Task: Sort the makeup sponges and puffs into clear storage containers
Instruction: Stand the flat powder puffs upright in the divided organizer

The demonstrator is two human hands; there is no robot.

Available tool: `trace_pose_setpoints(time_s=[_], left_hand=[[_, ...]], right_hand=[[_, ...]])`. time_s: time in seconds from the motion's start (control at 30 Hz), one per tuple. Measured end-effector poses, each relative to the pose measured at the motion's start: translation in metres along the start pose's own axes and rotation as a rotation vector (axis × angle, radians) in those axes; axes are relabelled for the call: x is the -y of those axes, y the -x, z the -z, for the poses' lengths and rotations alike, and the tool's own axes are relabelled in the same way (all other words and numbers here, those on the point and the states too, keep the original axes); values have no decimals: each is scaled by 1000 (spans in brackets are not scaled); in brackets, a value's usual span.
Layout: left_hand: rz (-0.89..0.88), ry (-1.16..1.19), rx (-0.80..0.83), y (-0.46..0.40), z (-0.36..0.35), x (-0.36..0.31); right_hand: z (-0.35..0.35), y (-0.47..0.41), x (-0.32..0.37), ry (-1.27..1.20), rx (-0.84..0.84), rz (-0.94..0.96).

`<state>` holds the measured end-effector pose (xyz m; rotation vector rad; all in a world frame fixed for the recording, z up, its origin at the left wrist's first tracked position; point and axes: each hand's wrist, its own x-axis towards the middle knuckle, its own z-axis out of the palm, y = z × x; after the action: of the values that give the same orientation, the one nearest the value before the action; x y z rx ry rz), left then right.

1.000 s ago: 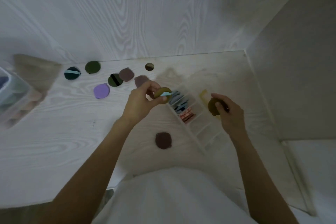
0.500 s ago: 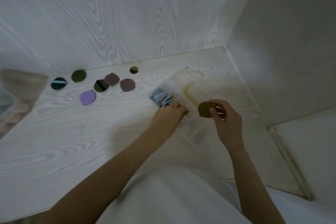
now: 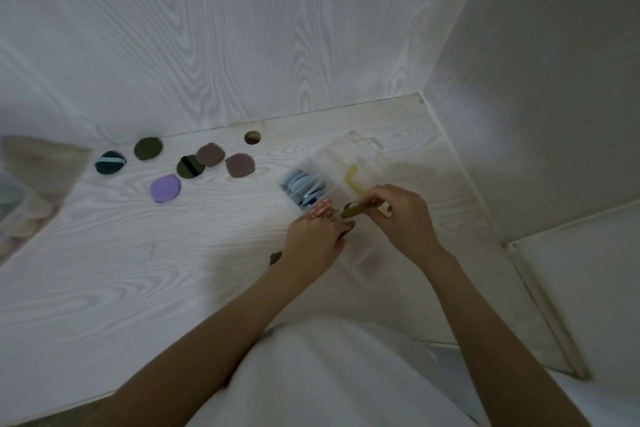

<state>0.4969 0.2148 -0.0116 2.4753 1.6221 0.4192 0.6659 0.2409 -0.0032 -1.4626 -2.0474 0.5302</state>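
Over the divided clear container (image 3: 360,163), right hand (image 3: 401,218) now lower than half a second ago, pinching an olive puff (image 3: 351,212) edge-on above a compartment. Left hand (image 3: 313,244) fingers curled at the container's near wall, grip hidden, cannot tell. Pale wood-grain desk (image 3: 138,270) set in a corner of white grained walls. Blue puffs (image 3: 303,185) and pink ones (image 3: 320,211) filed upright inside. Loose on the desk: purple puff (image 3: 165,188), two mauve puffs (image 3: 240,165), dark green ones (image 3: 148,148).
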Motion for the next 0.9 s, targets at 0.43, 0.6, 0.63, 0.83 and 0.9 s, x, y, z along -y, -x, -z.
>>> trace_pose_setpoints(time_s=[0.43, 0.6, 0.63, 0.83, 0.9], left_hand=[[-45, 30, 12, 21, 5, 54], [-56, 73, -19, 26, 3, 60], [-45, 80, -26, 27, 1, 62], [-91, 104, -47, 30, -6, 70], [-113, 141, -65, 33, -9, 72]], right_hand=[[-52, -24, 36, 408, 69, 356], [-53, -20, 37, 429, -13, 397], [-54, -17, 36, 422, -22, 388], [-57, -15, 36, 303, 186, 264], [-56, -18, 39, 322, 228, 268]])
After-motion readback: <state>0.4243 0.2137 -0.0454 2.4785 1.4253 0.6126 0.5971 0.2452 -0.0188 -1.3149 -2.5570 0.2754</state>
